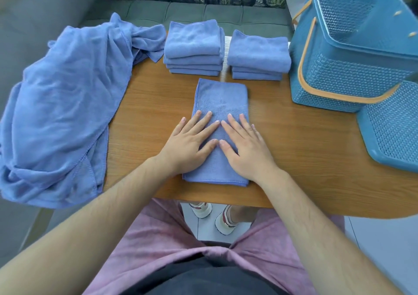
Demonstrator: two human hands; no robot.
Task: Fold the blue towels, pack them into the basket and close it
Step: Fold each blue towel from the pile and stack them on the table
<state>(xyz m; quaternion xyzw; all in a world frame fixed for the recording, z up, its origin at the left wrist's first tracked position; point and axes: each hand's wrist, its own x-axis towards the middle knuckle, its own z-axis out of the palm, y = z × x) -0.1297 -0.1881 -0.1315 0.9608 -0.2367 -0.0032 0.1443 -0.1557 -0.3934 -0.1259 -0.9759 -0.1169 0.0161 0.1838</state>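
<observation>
On towel (220, 98), L hand (188, 142) & R hand (247, 146) press, fingers (202, 122) straight.

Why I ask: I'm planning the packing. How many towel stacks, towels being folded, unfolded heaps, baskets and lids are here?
Stacks of folded towels: 2, the left stack and the right stack
Flat towel pressed under the left hand and the right hand: 1
Heap of unfolded towels: 1
Basket: 1
Lid: 1
Total: 6
</observation>
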